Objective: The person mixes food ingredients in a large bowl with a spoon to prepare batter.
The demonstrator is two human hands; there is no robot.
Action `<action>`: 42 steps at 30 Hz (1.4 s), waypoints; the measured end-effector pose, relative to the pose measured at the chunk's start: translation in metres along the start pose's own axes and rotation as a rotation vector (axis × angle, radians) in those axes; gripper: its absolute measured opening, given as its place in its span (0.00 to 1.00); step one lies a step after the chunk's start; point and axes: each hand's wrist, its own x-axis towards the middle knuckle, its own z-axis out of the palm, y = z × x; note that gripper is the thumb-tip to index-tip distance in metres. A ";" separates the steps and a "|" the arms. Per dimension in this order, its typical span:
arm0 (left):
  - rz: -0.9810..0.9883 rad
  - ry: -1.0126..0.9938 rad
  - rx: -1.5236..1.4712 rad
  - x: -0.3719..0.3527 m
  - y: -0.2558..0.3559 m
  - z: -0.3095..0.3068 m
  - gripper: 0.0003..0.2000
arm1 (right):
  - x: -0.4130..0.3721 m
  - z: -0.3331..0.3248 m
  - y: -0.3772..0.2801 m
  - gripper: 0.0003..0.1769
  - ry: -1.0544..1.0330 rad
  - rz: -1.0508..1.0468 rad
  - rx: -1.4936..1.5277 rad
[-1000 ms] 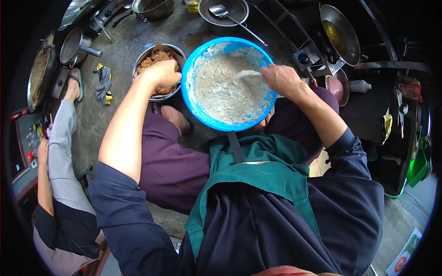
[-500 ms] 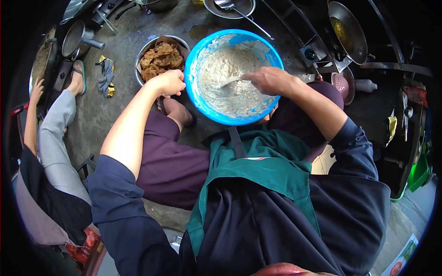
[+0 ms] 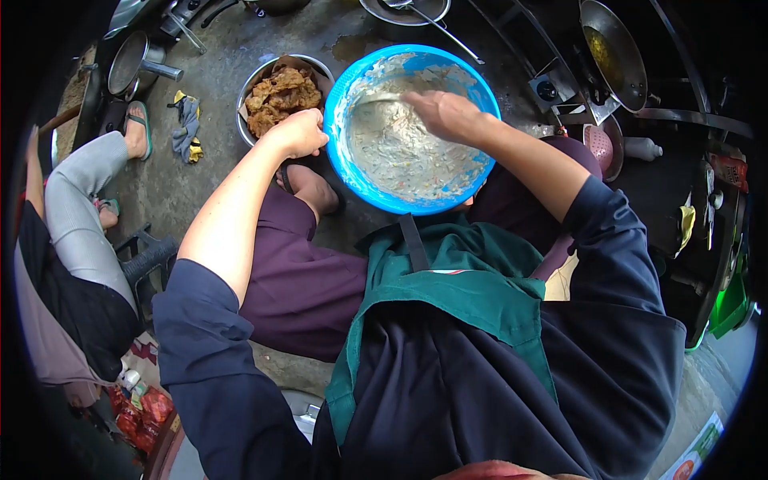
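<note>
Between my knees is a blue plastic basin (image 3: 334, 152) with thick, pale batter (image 3: 400, 156) inside, flecked with bits and smeared up the wall. My right hand (image 3: 450, 117) is closed around the handle of a spoon (image 3: 379, 98), whose head dips into the batter near the far left side. At the basin's left rim, my left hand (image 3: 302, 134) is closed on the edge, fingers wrapped and partly hidden. Just beyond that hand stands a metal bowl (image 3: 242, 120) of brown fried fritters (image 3: 282, 94).
A strainer with a long-handled ladle (image 3: 448, 36) lies at the top. To the right are a wok (image 3: 612, 60), a pink perforated ladle (image 3: 598, 144) and a white bottle (image 3: 642, 149). A cloth (image 3: 186, 128) and a saucepan (image 3: 132, 68) are left, near another person's leg (image 3: 84, 192).
My right hand has moved the spoon up and left through the batter. My left hand keeps its place on the rim. The person at left has shifted, their arm lower and farther left.
</note>
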 end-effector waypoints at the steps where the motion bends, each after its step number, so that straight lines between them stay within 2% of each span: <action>1: 0.008 -0.004 -0.007 0.001 0.000 0.000 0.09 | -0.002 -0.003 -0.007 0.17 -0.052 -0.022 0.031; 3: 0.024 -0.014 -0.029 0.003 0.001 -0.002 0.08 | -0.005 -0.005 -0.014 0.17 -0.075 -0.117 0.100; 7: 0.003 0.013 0.001 0.003 0.000 -0.001 0.08 | -0.027 -0.019 -0.021 0.18 -0.287 -0.217 0.075; 10: -0.020 0.047 -0.025 0.002 -0.002 0.001 0.08 | -0.036 -0.057 -0.016 0.17 -0.406 -0.057 0.101; 12: -0.020 0.043 -0.007 0.003 -0.003 0.002 0.08 | -0.040 -0.069 0.003 0.16 -0.262 0.020 0.168; 16: 0.005 0.020 0.022 0.002 0.002 0.001 0.08 | -0.022 -0.054 0.013 0.16 -0.083 0.152 -0.014; 20: 0.008 0.057 0.022 0.002 -0.001 0.003 0.08 | 0.002 -0.004 0.007 0.18 0.089 0.005 -0.033; 22: 0.007 0.070 0.014 0.002 -0.003 0.003 0.09 | 0.003 -0.001 -0.012 0.19 -0.047 -0.012 0.021; 24: 0.016 0.062 0.006 0.002 -0.001 0.003 0.08 | -0.001 -0.004 -0.024 0.21 -0.097 -0.157 0.041; 29: -0.006 0.069 -0.001 0.006 -0.007 0.003 0.07 | -0.022 -0.030 -0.030 0.18 -0.430 -0.270 0.089; 30: -0.018 0.073 -0.012 0.007 -0.007 0.003 0.07 | -0.024 -0.040 -0.027 0.18 -0.468 -0.181 0.109; 32: -0.017 0.066 -0.016 0.005 -0.007 0.004 0.08 | -0.027 -0.063 -0.015 0.17 -0.446 -0.049 0.181; 34: -0.006 0.060 0.000 0.007 -0.007 0.004 0.08 | -0.028 -0.077 -0.006 0.17 -0.324 0.088 0.192; 38: -0.005 0.048 0.057 0.006 -0.002 0.001 0.08 | -0.004 -0.033 0.015 0.17 -0.001 0.048 0.044; 39: -0.006 0.028 0.076 0.005 0.001 0.000 0.07 | 0.001 -0.029 0.005 0.18 -0.050 0.125 0.033; 42: -0.005 0.006 0.093 0.005 0.003 -0.002 0.07 | -0.003 -0.026 -0.019 0.20 -0.208 0.024 0.033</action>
